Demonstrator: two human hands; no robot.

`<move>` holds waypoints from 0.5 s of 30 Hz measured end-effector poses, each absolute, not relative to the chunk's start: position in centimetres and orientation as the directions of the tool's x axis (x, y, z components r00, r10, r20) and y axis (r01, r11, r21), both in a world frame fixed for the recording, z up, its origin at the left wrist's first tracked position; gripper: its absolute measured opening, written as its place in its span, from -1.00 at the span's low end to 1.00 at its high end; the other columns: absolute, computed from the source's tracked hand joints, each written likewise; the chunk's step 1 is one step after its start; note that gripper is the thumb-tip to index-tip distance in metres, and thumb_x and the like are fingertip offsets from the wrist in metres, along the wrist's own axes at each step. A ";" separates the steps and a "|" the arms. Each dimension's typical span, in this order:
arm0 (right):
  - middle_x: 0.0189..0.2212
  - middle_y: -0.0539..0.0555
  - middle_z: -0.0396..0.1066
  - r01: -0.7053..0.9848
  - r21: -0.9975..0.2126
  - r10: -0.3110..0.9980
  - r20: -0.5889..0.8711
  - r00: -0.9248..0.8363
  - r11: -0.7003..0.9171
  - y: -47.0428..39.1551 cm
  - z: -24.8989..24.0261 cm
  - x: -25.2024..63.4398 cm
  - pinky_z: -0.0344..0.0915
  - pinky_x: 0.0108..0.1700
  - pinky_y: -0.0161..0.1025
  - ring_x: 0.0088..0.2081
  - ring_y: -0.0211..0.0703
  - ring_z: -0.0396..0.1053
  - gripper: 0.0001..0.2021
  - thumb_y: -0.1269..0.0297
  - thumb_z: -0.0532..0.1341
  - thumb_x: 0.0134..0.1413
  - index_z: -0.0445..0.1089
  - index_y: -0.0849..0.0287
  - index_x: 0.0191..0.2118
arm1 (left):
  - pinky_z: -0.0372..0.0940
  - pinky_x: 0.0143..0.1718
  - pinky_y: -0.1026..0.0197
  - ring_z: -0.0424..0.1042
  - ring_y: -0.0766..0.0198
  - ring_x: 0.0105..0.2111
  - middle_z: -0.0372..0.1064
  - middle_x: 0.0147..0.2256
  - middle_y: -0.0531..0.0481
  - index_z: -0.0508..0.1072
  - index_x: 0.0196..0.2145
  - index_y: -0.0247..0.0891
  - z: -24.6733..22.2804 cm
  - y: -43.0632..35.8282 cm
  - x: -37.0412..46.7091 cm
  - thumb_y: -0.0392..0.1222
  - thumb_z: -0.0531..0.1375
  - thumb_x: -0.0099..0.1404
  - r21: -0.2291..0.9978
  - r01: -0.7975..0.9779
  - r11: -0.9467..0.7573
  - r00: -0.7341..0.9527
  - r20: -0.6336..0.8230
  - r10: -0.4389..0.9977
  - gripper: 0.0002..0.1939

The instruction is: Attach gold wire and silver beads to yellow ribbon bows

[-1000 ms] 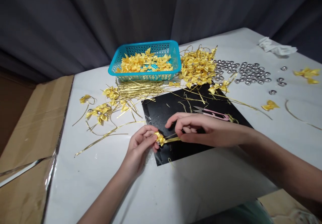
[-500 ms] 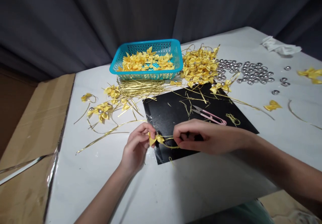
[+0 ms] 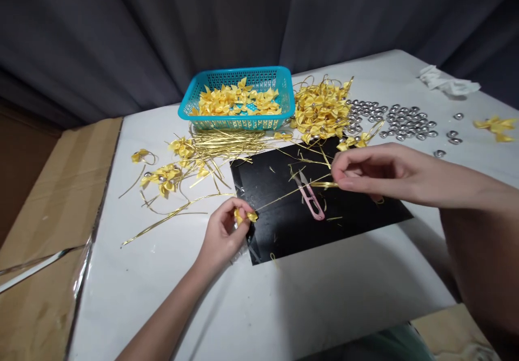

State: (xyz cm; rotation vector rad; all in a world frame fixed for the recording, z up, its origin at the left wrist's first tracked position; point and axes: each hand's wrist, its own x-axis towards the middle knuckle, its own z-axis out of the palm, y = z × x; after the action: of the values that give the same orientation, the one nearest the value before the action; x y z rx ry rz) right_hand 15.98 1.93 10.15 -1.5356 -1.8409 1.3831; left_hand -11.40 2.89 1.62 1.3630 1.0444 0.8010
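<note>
A small yellow ribbon bow point(image 3: 251, 216) is pinched between the thumb and fingers of my left hand point(image 3: 222, 231), at the left edge of the black mat point(image 3: 284, 236). From it a thin gold cord point(image 3: 286, 194) runs straight up to the right. My right hand point(image 3: 377, 174) is closed on the far end of this cord, above the mat's right part. Another short gold strand shows below its fingertips. Pink thread snips point(image 3: 312, 201) lie on the mat beneath the cord, blades pointing away.
A blue basket point(image 3: 243, 118) of yellow bows stands at the back. Before it lies a bundle of gold cords point(image 3: 229, 144). A heap of finished-looking bows point(image 3: 322, 107), silver heart-shaped beads point(image 3: 409, 123) and a white cloth point(image 3: 448, 81) lie to the right; more bows point(image 3: 164, 179) lie left.
My right hand has moved up and right, drawing the cord out into a long straight line. The snips have turned on the mat. My left hand keeps the bow at nearly the same spot.
</note>
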 end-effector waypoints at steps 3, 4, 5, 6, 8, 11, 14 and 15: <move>-0.59 -0.05 0.09 0.552 -0.830 0.919 -0.278 -0.280 -0.083 1.3 10.4 16.7 -0.04 -0.61 -0.34 -0.59 -0.36 0.03 -0.72 0.00 0.13 0.09 0.29 0.12 -0.43 | 0.07 -0.44 0.34 0.13 0.38 -0.50 0.09 -0.53 0.13 0.33 -0.42 -0.28 1.4 2.8 -11.3 -0.29 0.18 0.14 0.987 0.142 0.073 0.354 -0.119 0.928 -0.95; -0.59 -0.05 0.07 0.546 -0.836 0.926 -0.252 -0.283 -0.061 0.9 10.5 16.7 -0.03 -0.60 -0.33 -0.58 -0.35 0.03 -0.72 0.02 0.13 0.10 0.28 0.11 -0.45 | 0.07 -0.44 0.34 0.13 0.39 -0.50 0.09 -0.53 0.13 0.34 -0.42 -0.28 1.3 2.8 -11.3 -0.27 0.18 0.15 0.986 0.156 0.067 0.350 -0.119 0.929 -0.95; -0.59 -0.04 0.07 0.535 -0.844 0.929 -0.221 -0.296 -0.031 0.6 10.6 16.7 -0.02 -0.59 -0.32 -0.57 -0.33 0.03 -0.73 0.04 0.12 0.12 0.27 0.11 -0.47 | 0.07 -0.44 0.34 0.12 0.39 -0.50 0.08 -0.54 0.14 0.36 -0.42 -0.28 1.2 2.8 -11.3 -0.27 0.18 0.16 0.984 0.170 0.059 0.348 -0.116 0.930 -0.95; -0.59 -0.03 0.07 0.524 -0.852 0.928 -0.195 -0.316 0.000 0.2 10.7 16.6 -0.02 -0.58 -0.31 -0.56 -0.32 0.03 -0.73 0.06 0.12 0.13 0.26 0.10 -0.48 | 0.07 -0.43 0.33 0.13 0.39 -0.50 0.08 -0.54 0.14 0.38 -0.40 -0.27 1.0 2.8 -11.3 -0.26 0.18 0.16 0.982 0.181 0.049 0.349 -0.111 0.931 -0.96; -0.57 -0.01 0.10 0.507 -0.861 0.920 -0.163 -0.357 0.045 -0.6 10.9 16.4 0.01 -0.57 -0.29 -0.55 -0.30 0.05 -0.76 0.12 0.10 0.16 0.25 0.09 -0.48 | 0.10 -0.40 0.33 0.17 0.38 -0.47 0.12 -0.51 0.12 0.42 -0.35 -0.26 0.9 2.9 -11.2 -0.27 0.18 0.17 0.983 0.184 0.025 0.356 -0.090 0.930 -0.94; -0.55 0.01 0.15 0.483 -0.871 0.912 -0.127 -0.389 0.085 -1.8 10.9 16.1 0.07 -0.56 -0.26 -0.52 -0.26 0.11 -0.78 0.17 0.09 0.17 0.25 0.07 -0.47 | 0.16 -0.36 0.33 0.28 0.37 -0.39 0.28 -0.38 0.03 0.43 -0.28 -0.26 1.0 3.0 -11.2 -0.30 0.19 0.14 0.986 0.164 0.035 0.362 -0.093 0.928 -0.86; -0.57 0.01 0.14 0.480 -0.870 0.928 -0.078 -0.365 0.116 -2.4 11.0 16.3 0.10 -0.55 -0.23 -0.52 -0.24 0.12 -0.79 0.17 0.10 0.17 0.25 0.06 -0.47 | 0.19 -0.41 0.34 0.32 0.37 -0.43 0.38 -0.34 -0.01 0.44 -0.32 -0.28 1.4 3.1 -11.3 -0.26 0.22 0.11 0.973 0.185 0.137 0.366 -0.197 0.909 -0.87; -0.57 0.01 0.14 0.484 -0.866 0.933 -0.064 -0.355 0.125 -2.4 11.0 16.5 0.11 -0.55 -0.24 -0.51 -0.23 0.13 -0.80 0.17 0.11 0.17 0.26 0.06 -0.46 | 0.19 -0.43 0.35 0.32 0.38 -0.45 0.40 -0.37 -0.02 0.45 -0.36 -0.29 1.5 3.2 -11.3 -0.24 0.23 0.11 0.966 0.197 0.168 0.370 -0.232 0.900 -0.89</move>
State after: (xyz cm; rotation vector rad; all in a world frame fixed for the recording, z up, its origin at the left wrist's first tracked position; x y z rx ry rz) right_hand 16.50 -2.44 11.02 -1.3642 -1.9018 1.1595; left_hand -11.28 3.16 1.54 1.3324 1.1094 0.6836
